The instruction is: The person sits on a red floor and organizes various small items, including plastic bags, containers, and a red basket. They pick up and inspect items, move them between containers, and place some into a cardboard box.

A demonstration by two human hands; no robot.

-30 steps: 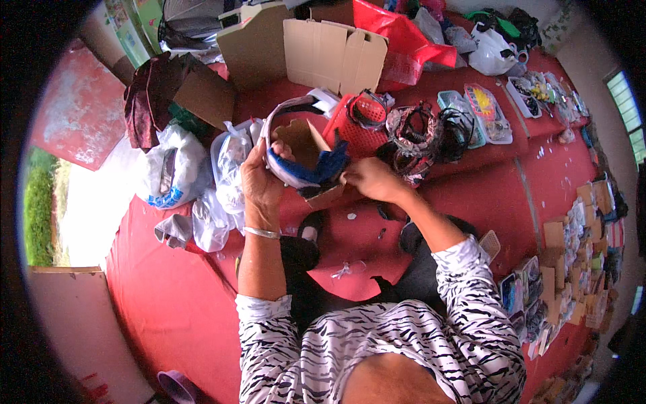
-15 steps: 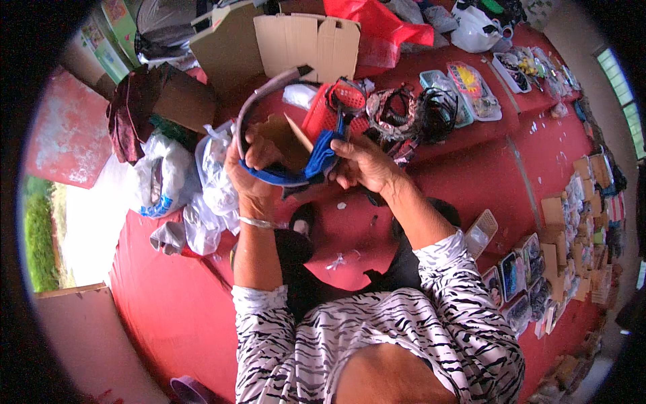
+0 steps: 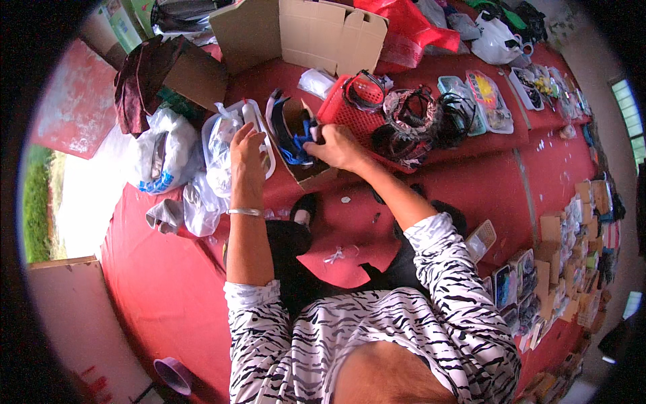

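Observation:
My right hand pinches the blue fabric part of a headband, which is down inside a small open cardboard box. The headband's curved dark band lies along the box's left side, its lighter end pointing away from me. My left hand is off the headband, fingers apart with nothing in them, in front of a white plastic tray with clear plastic bags. Right of the box, a red plastic basket leans with a dark headband on its rim. Several dark and patterned headbands are heaped beside it.
White plastic bags sit at the left, near a larger cardboard box with maroon cloth. A tall cardboard piece stands behind. Trays of small goods are at the far right; small boxes line the near right.
The headband has gone from being held up by both hands down into the cardboard box. My left hand has let go of it; my right hand still grips it.

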